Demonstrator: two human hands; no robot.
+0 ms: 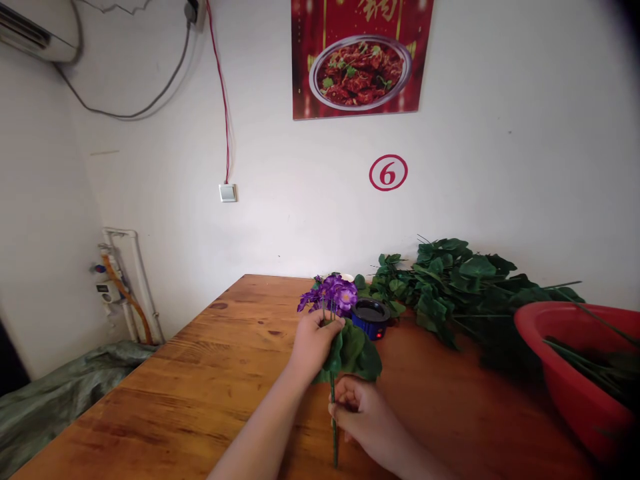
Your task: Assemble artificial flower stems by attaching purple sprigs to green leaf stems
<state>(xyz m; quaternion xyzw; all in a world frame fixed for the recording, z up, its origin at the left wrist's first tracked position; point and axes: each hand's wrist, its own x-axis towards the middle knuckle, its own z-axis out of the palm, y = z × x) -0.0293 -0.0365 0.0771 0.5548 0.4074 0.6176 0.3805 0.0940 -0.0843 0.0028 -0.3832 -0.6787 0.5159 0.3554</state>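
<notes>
An artificial green leaf stem (335,440) stands nearly upright in front of me, with broad leaves (363,353) near its top. My left hand (313,340) is closed in a pinch at the top of the stem, where thin green tips poke up above the fingers. Lower down, the fingers of my right hand (360,407) are closed round the stem just under the leaves. Purple artificial flowers (337,293) show right behind my left hand; I cannot tell whether they touch the stem. Beyond the leaves sits a small blue electric pot (371,320) with a red light.
A heap of green leaf stems (450,280) lies along the wall on the wooden table (200,373). At the right edge stands a red basin (555,347) holding green stems. A pale round rim (347,277) shows behind the flowers. Greenish sheeting (65,393) lies beyond the table's left edge.
</notes>
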